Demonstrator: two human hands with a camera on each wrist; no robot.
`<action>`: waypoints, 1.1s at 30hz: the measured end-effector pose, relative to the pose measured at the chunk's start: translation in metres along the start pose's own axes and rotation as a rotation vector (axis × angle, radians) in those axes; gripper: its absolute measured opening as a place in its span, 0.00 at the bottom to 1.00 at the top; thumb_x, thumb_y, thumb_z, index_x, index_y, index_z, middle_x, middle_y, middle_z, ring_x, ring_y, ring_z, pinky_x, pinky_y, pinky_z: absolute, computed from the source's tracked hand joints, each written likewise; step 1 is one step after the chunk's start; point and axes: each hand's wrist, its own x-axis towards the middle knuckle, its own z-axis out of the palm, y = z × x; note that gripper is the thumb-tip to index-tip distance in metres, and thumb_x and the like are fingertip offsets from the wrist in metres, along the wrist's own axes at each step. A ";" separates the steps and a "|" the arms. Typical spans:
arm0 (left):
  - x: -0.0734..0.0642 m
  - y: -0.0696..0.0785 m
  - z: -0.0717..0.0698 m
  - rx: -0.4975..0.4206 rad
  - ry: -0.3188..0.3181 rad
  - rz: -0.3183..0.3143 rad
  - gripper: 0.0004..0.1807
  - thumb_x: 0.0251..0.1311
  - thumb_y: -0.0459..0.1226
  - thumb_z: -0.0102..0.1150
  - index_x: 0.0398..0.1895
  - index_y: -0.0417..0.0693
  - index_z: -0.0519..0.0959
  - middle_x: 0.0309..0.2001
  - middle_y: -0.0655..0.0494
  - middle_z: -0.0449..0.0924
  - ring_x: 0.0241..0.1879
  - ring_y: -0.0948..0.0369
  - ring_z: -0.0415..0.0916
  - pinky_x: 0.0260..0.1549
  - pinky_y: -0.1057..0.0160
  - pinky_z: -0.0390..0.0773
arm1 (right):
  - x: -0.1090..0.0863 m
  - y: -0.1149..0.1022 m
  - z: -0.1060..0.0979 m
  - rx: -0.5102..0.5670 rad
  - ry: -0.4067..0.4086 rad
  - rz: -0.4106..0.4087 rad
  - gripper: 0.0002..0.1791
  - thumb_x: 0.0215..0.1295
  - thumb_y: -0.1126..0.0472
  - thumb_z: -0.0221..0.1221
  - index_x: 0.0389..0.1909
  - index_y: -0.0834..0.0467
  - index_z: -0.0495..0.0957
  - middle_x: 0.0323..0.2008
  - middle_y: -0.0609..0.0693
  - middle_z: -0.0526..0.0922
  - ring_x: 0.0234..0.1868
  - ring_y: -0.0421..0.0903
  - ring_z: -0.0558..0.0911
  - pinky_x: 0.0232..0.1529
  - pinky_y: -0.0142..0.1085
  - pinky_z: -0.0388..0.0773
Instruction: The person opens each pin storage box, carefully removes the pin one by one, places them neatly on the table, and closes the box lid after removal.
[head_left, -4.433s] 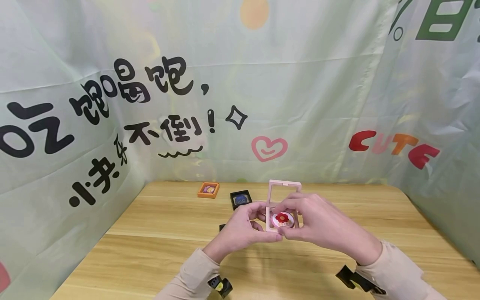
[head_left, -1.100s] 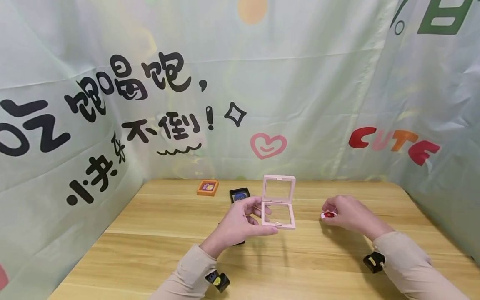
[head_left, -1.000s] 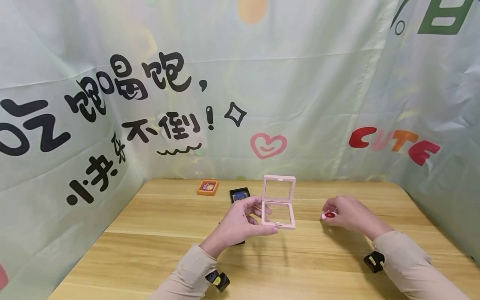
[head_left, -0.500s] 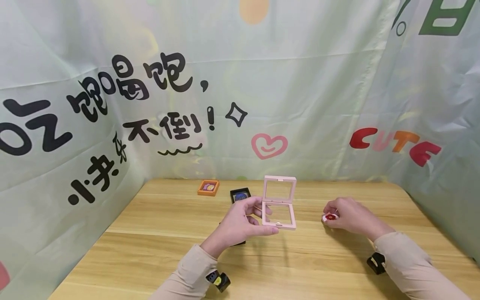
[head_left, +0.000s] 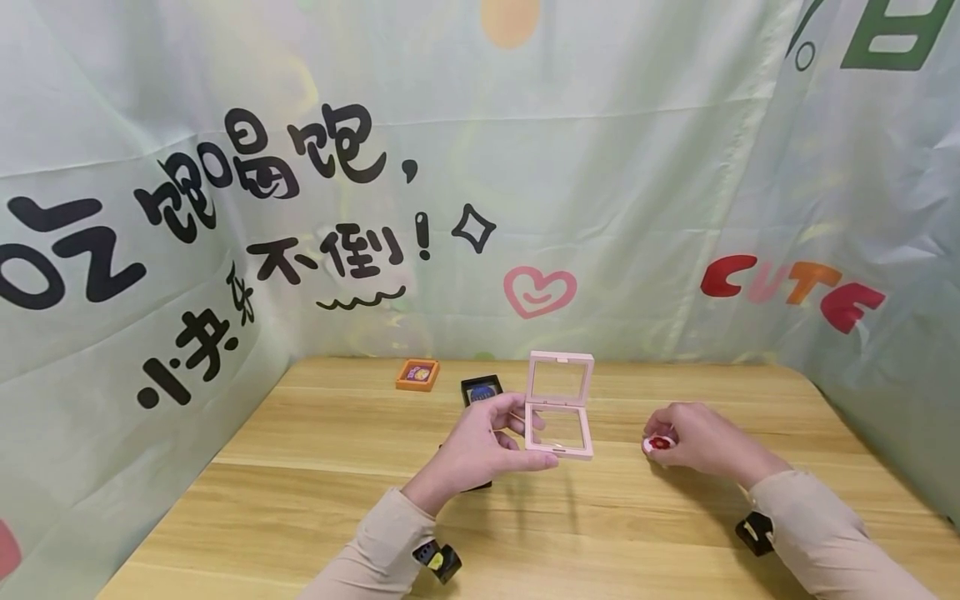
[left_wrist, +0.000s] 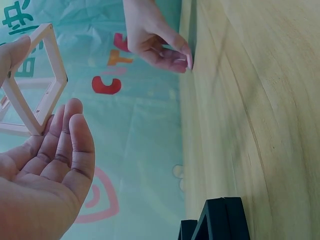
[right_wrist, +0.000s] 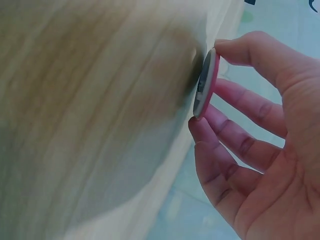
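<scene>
My left hand (head_left: 480, 446) grips a pale pink display case (head_left: 558, 432) by its left edge, thumb in front and fingers behind. The case is unfolded, its two square halves framing clear windows with nothing inside. Off to the right, my right hand (head_left: 705, 437) pinches a round badge (head_left: 660, 444) by its edge, low over the wooden table (head_left: 600, 525). A red flower shows on the badge's white face. The right wrist view shows the badge (right_wrist: 207, 82) edge-on, with a pink rim, its grey-dark back towards the tabletop.
An orange case (head_left: 417, 375) with a purple picture lies at the back left of the table. Nearer, a black case (head_left: 481, 388) with a blue round piece is partly hidden by my left hand. Another black item shows beneath that hand. Printed cloth (head_left: 615, 208) encloses the table.
About four seconds ago the badge sat in the pink case with both hands on it. My right hand has since carried it right and, within the last second, slightly lower. The left hand stays put.
</scene>
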 end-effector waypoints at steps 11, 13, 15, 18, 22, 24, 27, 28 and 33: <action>-0.001 0.001 0.000 -0.001 0.009 -0.006 0.27 0.53 0.40 0.84 0.57 0.55 0.84 0.47 0.60 0.87 0.43 0.62 0.81 0.39 0.69 0.83 | -0.003 0.000 0.002 0.022 -0.007 -0.048 0.09 0.59 0.56 0.77 0.38 0.54 0.89 0.31 0.40 0.84 0.32 0.37 0.75 0.33 0.31 0.74; -0.001 0.002 0.000 -0.002 0.010 -0.006 0.27 0.53 0.39 0.84 0.57 0.55 0.84 0.47 0.60 0.87 0.43 0.62 0.81 0.39 0.69 0.83 | -0.004 0.000 0.002 0.018 -0.009 -0.055 0.10 0.59 0.56 0.77 0.38 0.53 0.89 0.31 0.40 0.84 0.32 0.37 0.75 0.34 0.32 0.74; 0.000 0.002 0.000 -0.002 0.010 -0.005 0.27 0.53 0.39 0.84 0.56 0.54 0.84 0.46 0.60 0.87 0.42 0.63 0.80 0.39 0.69 0.83 | -0.004 0.001 0.002 0.014 -0.010 -0.066 0.10 0.58 0.55 0.77 0.38 0.53 0.89 0.31 0.40 0.84 0.32 0.37 0.75 0.34 0.32 0.74; 0.000 0.002 0.001 0.002 0.011 -0.006 0.27 0.53 0.39 0.84 0.56 0.54 0.84 0.46 0.60 0.87 0.42 0.63 0.80 0.39 0.69 0.83 | -0.005 0.002 0.002 0.009 -0.010 -0.080 0.10 0.58 0.55 0.77 0.38 0.53 0.88 0.31 0.40 0.84 0.32 0.37 0.75 0.34 0.32 0.74; -0.001 0.002 0.001 0.004 0.013 -0.007 0.27 0.53 0.39 0.84 0.57 0.54 0.84 0.46 0.61 0.87 0.42 0.62 0.81 0.39 0.69 0.83 | -0.006 0.000 -0.001 0.014 -0.034 -0.049 0.12 0.58 0.53 0.77 0.39 0.53 0.88 0.33 0.41 0.85 0.33 0.37 0.76 0.36 0.34 0.77; 0.000 0.002 0.001 0.003 0.013 -0.006 0.28 0.53 0.39 0.84 0.58 0.54 0.84 0.47 0.61 0.87 0.43 0.62 0.81 0.39 0.69 0.83 | -0.006 -0.001 -0.004 0.015 -0.038 -0.026 0.14 0.59 0.53 0.77 0.42 0.54 0.88 0.35 0.43 0.85 0.35 0.39 0.79 0.38 0.37 0.80; 0.000 0.001 0.000 0.007 0.013 -0.004 0.29 0.53 0.39 0.84 0.59 0.54 0.83 0.47 0.61 0.87 0.43 0.62 0.82 0.39 0.69 0.84 | -0.005 -0.006 -0.011 0.030 -0.024 -0.010 0.15 0.63 0.53 0.75 0.46 0.56 0.88 0.37 0.45 0.86 0.37 0.40 0.82 0.39 0.39 0.82; 0.000 0.001 0.000 0.008 0.013 -0.004 0.29 0.53 0.39 0.84 0.59 0.53 0.83 0.47 0.60 0.87 0.43 0.61 0.82 0.40 0.69 0.84 | -0.004 -0.008 -0.013 0.044 -0.014 -0.010 0.15 0.64 0.54 0.74 0.47 0.57 0.88 0.37 0.45 0.86 0.38 0.40 0.83 0.38 0.39 0.82; 0.001 0.000 -0.001 0.009 0.016 -0.005 0.28 0.53 0.39 0.84 0.57 0.53 0.83 0.46 0.60 0.87 0.43 0.61 0.82 0.40 0.68 0.84 | -0.002 -0.025 -0.025 0.114 0.055 -0.081 0.12 0.71 0.57 0.68 0.49 0.59 0.87 0.38 0.44 0.87 0.37 0.38 0.83 0.35 0.33 0.81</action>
